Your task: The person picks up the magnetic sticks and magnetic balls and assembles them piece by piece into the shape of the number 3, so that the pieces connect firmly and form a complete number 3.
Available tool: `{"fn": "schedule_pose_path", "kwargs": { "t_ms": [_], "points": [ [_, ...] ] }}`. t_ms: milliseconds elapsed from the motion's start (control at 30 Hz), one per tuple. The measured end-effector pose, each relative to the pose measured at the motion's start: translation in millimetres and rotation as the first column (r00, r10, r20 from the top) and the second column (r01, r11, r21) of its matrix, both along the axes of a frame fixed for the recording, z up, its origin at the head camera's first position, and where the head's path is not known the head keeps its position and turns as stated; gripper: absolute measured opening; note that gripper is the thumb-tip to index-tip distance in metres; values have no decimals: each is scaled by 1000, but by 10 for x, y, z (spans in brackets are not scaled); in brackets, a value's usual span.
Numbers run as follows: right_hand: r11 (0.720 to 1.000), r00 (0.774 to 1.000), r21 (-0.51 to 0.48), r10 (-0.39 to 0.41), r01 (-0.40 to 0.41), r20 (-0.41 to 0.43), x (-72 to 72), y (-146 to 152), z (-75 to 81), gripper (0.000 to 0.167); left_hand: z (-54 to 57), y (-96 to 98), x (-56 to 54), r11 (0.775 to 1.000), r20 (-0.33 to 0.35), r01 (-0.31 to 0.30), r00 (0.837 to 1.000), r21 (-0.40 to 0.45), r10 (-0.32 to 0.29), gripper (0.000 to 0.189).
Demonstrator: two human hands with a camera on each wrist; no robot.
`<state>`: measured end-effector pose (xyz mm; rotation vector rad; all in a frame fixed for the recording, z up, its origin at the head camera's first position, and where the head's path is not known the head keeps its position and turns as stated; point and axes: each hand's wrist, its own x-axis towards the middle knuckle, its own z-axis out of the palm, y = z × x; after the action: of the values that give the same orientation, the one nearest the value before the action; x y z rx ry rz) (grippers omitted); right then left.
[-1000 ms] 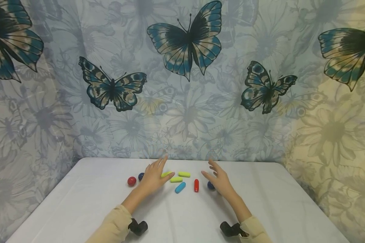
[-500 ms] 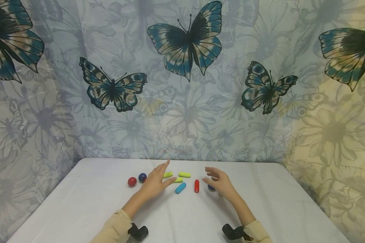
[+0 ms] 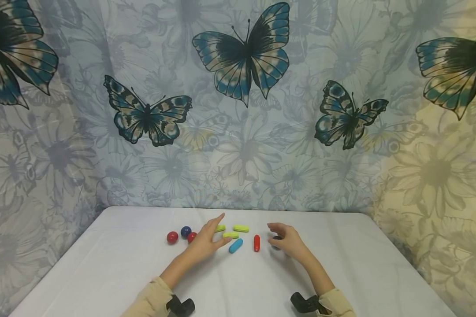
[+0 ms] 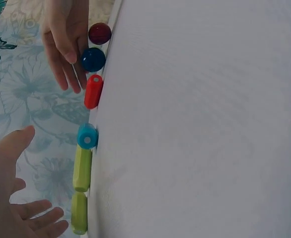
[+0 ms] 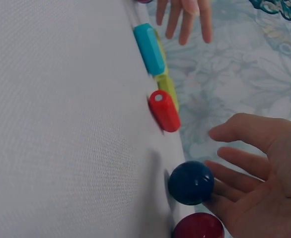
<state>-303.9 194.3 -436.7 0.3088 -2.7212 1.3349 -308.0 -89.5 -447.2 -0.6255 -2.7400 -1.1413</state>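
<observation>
My left hand [image 3: 202, 240] hovers over the table with its fingers extended and thumb spread, holding nothing. Beside it lie several lime-green bars [image 3: 241, 228] and a light blue capsule-shaped piece [image 3: 236, 245]. On its other side sit two red balls [image 3: 172, 237] and a dark blue ball [image 3: 186, 231]. My right hand [image 3: 289, 241] is over another dark blue ball [image 5: 190, 183], its fingers slightly bent and its thumb apart from the ball. Close to that ball is a dark red ball [image 5: 199, 227], hidden by the hand in the head view. Between the hands lies a red capsule-shaped piece [image 3: 256, 243].
A white-covered table [image 3: 103, 273] carries all the pieces, which are grouped toward its far side. Behind it hangs a butterfly-patterned cloth [image 3: 246, 163]. Black wrist-worn devices [image 3: 182, 306] sit at both sleeves.
My right hand has lowered toward the dark blue ball, its fingers bending more. The left hand has shifted slightly right and down, exposing the second red ball at the left.
</observation>
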Motion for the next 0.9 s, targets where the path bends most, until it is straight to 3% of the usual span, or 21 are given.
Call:
{"fn": "schedule_pose_path", "kwargs": {
  "t_ms": [333,633,900],
  "points": [
    [1000,1000,1,20,-20,22,23,27,-5,51,-72,9,12,996,10,31,999,79,-32,75],
    [999,999,26,29,-30,43,38,16,4,52,-146,26,9,982,-13,113,994,150,-112,73],
    [997,999,71,36,-39,37,23,6,-18,49,-197,53,6,981,-67,104,993,162,-94,69]
  ]
}}
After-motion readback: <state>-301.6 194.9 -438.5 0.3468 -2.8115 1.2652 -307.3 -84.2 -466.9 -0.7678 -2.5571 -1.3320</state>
